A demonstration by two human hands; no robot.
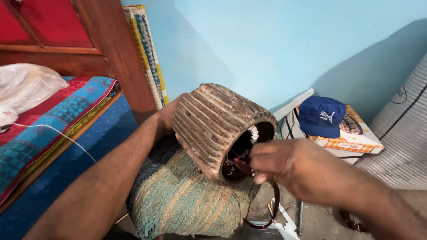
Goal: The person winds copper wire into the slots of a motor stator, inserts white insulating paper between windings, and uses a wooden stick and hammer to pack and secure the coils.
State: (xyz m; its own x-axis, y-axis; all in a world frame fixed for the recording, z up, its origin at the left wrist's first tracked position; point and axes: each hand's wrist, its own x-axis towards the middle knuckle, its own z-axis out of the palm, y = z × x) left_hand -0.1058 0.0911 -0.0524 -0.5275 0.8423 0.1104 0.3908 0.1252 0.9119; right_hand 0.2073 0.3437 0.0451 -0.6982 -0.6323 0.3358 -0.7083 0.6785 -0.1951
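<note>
A ribbed, rusty brown motor housing point(213, 122) lies on its side on a green woven cushion point(187, 198). Its open end faces me, with white slot liners and dark copper windings inside. My left hand point(167, 118) grips the far closed end of the housing and steadies it. At the open mouth, my right hand point(278, 164) pinches a loop of dark reddish coil wire point(267, 213) that hangs down from the opening.
A bed with a blue and red patterned cover point(49, 129) and a wooden headboard is at left. A rolled mat point(147, 49) leans on the blue wall. A blue cap point(321, 116) sits on stacked boxes at right, beside a grey ribbed roll point(402, 133).
</note>
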